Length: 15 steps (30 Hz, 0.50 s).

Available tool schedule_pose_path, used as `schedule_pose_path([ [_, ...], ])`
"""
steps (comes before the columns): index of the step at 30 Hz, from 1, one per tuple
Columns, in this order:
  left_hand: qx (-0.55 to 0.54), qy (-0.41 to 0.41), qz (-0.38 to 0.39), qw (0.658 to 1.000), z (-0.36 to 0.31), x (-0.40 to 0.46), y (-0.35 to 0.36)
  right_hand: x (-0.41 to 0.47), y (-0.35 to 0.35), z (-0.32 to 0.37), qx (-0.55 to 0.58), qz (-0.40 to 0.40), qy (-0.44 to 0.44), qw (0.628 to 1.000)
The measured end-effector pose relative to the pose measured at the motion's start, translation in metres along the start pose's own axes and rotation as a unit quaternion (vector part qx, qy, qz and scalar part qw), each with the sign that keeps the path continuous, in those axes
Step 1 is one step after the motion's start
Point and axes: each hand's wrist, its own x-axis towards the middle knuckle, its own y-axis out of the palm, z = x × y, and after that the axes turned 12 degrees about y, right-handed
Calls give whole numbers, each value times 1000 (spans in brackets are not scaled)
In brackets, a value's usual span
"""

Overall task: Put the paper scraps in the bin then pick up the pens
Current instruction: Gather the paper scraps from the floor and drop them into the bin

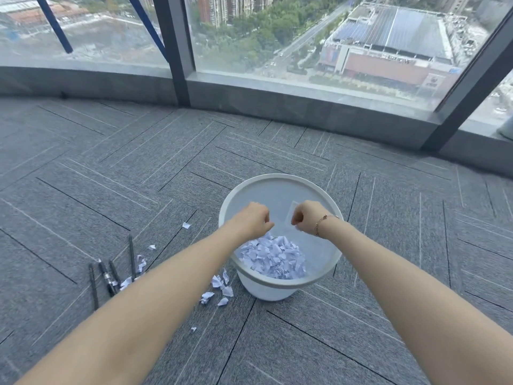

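Note:
A white round bin [327, 201] stands on the carpet, with a heap of white paper scraps [273, 257] inside it. My left hand [254, 219] and my right hand [306, 218] hover side by side over the bin's opening, fingers curled downward and loosely apart, with nothing visible in them. More paper scraps [220, 287] lie on the carpet by the bin's left side, and single bits [186, 225] are scattered further left. Several dark pens [107, 276] lie on the floor at the left, partly beside my left forearm.
Grey patterned carpet [361, 315] covers the floor. A low grey sill [277, 101] and floor-to-ceiling windows with dark frames [177, 51] run along the back, about a bin's width beyond the bin.

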Motion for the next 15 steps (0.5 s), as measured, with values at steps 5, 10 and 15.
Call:
schedule_pose_path([
  [5,27,1,81,996,5,-7,2,-4,-4,2,17,-52,-23,998],
  [10,12,11,13,1000,14,-9,-1,-5,-3,0,-11,-52,-62,997],
  [15,78,48,-23,996,4,-15,-12,-6,-3,5,-52,-68,-94,992],
])
